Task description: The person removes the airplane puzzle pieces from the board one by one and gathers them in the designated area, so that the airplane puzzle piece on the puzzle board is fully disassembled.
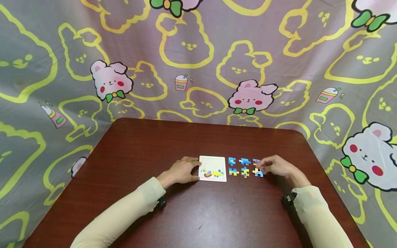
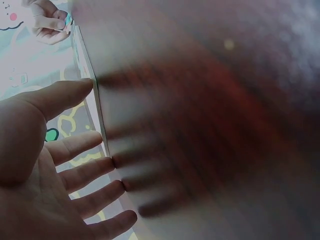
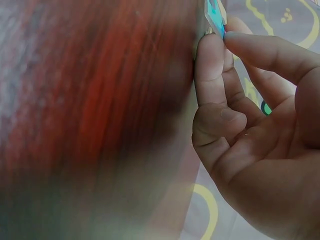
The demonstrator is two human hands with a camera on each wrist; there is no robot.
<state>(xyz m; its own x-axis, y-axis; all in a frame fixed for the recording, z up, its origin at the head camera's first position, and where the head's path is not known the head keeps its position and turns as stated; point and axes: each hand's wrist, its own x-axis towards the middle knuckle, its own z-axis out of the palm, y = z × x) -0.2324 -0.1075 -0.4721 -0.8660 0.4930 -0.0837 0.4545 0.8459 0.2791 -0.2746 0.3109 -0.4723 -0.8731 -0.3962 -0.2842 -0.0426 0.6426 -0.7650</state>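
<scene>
A square white puzzle board (image 1: 212, 168) lies on the table, with some joined pieces (image 1: 214, 173) along its lower part. At its left edge is my left hand (image 1: 183, 170); the thumb and fingertips touch the rim and the table, spread apart. Several loose jigsaw pieces (image 1: 245, 161) lie in two rows to the right of the board. My right hand (image 1: 276, 166) is at the right end of those rows. Its thumb and finger pinch a blue jigsaw piece (image 3: 215, 17), seen tilted up on its edge in the right wrist view, partly hidden by the fingertips.
The dark brown table (image 1: 149, 144) has rounded far corners. Behind it and along both sides hangs a grey curtain (image 1: 198, 75) printed with cartoon bears and rabbits. A black wrist strap (image 1: 289, 198) sits at the right sleeve.
</scene>
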